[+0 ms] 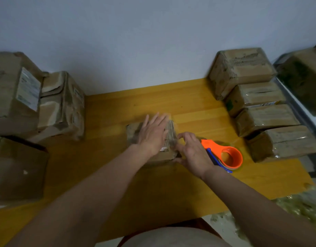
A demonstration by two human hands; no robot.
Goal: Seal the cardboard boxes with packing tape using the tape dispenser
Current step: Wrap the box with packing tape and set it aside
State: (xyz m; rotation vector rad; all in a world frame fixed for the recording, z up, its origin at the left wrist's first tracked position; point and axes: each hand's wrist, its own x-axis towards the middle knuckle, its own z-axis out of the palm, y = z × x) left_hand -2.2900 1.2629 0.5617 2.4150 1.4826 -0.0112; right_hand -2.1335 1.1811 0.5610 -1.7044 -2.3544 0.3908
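The left hand [153, 134] lay flat, fingers straight, covering most of the box [164, 154]. The right hand [193, 150] seemingly pressed its edge, hiding part of the tape dispenser [225, 155]. The box's label [164, 149] was too blurred to read.

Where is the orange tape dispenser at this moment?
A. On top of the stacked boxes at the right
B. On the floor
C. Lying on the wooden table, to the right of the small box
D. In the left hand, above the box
C: the orange tape dispenser lies on the wooden table, right of the small box, partly behind the right hand.
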